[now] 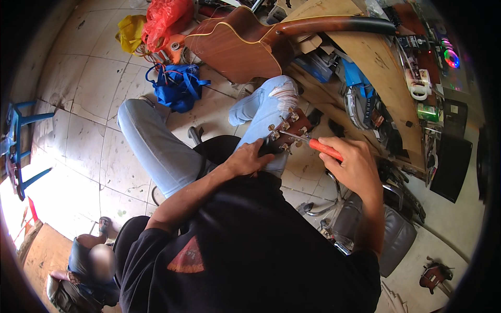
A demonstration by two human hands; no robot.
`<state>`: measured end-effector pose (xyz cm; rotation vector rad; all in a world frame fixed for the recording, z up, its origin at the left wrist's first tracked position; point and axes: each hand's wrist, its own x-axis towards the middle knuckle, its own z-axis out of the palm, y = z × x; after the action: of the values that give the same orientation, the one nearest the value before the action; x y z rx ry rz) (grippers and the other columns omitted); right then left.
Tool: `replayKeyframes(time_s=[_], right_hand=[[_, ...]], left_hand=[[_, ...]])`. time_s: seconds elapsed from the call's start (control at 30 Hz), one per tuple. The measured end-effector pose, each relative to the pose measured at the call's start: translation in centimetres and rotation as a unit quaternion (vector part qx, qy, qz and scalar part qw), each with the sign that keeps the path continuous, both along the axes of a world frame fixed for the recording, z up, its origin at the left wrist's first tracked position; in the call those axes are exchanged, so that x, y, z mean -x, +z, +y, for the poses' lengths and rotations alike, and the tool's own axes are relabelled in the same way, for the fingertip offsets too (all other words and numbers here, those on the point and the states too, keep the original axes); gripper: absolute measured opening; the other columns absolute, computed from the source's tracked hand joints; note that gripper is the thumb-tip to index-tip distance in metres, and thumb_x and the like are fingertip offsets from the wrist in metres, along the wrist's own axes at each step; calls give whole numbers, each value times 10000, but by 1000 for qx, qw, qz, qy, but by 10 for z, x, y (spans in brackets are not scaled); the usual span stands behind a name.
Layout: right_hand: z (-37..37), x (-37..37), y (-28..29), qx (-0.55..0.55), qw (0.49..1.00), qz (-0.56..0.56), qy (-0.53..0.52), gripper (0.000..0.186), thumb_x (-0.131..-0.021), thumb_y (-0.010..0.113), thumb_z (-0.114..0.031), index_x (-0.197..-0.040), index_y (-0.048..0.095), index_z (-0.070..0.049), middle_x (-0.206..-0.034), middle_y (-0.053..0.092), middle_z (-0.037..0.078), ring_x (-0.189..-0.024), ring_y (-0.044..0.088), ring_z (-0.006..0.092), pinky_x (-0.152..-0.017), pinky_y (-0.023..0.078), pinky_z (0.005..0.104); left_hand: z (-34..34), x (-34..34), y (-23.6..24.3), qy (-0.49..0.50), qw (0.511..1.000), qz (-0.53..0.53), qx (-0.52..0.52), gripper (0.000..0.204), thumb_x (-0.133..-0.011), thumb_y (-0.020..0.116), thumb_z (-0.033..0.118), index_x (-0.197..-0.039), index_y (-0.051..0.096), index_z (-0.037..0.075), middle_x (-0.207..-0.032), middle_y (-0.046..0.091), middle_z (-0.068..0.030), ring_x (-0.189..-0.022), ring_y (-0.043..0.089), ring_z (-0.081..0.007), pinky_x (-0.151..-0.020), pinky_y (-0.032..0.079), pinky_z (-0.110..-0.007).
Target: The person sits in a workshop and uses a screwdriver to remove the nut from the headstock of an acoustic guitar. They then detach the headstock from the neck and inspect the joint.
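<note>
The work in hand is at the brown headstock (pixel 301 126) of a stringed instrument, held over the person's right thigh, with metal tuning machines (pixel 285 125) along its edges. The right hand (pixel 353 166) has its fingers closed around the red handle of a screwdriver (pixel 326 149), index finger laid along the handle, and the shaft crosses the headstock toward its left edge, the tip close to a tuner there. Whether it sits in a screw or only rests beside one is too small to tell.

The left hand (pixel 246 159) is at the lower left corner of the headstock, where the neck would begin, its thumb spread apart from the fingers. It looks placed to steady the piece, but the fingertips are partly hidden, so I cannot tell whether they grip it.

As for progress, tuners show along both long edges of the headstock, so the hardware appears largely in place. I would judge the screw work to be under way at the left edge and not yet finished, though how many screws are tight or loose does not show. No loose tuner can be made out on the jeans (pixel 156 148). Beyond the knees, another guitar (pixel 235 48) leans, its back facing up, out of either hand's hold
</note>
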<state>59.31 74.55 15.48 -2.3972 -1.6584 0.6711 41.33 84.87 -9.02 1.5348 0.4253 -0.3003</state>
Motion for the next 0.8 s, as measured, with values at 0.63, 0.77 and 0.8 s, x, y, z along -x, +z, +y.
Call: replayKeyframes(time_s=[0.63, 0.77, 0.8], right_hand=[[-3, -16, 1, -50, 998, -8, -28, 291, -818, 782, -119, -1080, 721, -8, -964, 749, 169, -817, 727, 305, -731, 552, 358], [-9, -18, 18, -152, 971, 76, -168, 287, -847, 783, -138, -1095, 718, -9, -924, 760, 110, -794, 731, 194, -727, 553, 322], [-13, -26, 19, -217, 968, 26, -121, 291, -862, 781, -141, -1121, 725, -21, -938, 744, 61, -764, 673, 113, -691, 522, 266]], left_hand=[[-1, 0, -42, 12, 991, -133, -30, 553, -885, 701, 397, -1167, 531, -48, -739, 650, -113, -540, 623, -226, -554, 514, -362], [14, 8, -58, 17, 950, -107, 292, 424, -795, 683, 296, -1069, 532, 10, -747, 560, -73, -509, 530, -171, -464, 446, -312], [20, 13, -60, 15, 895, -87, 437, 383, -779, 664, 263, -1043, 526, 22, -728, 535, -63, -502, 512, -158, -445, 426, -299]])
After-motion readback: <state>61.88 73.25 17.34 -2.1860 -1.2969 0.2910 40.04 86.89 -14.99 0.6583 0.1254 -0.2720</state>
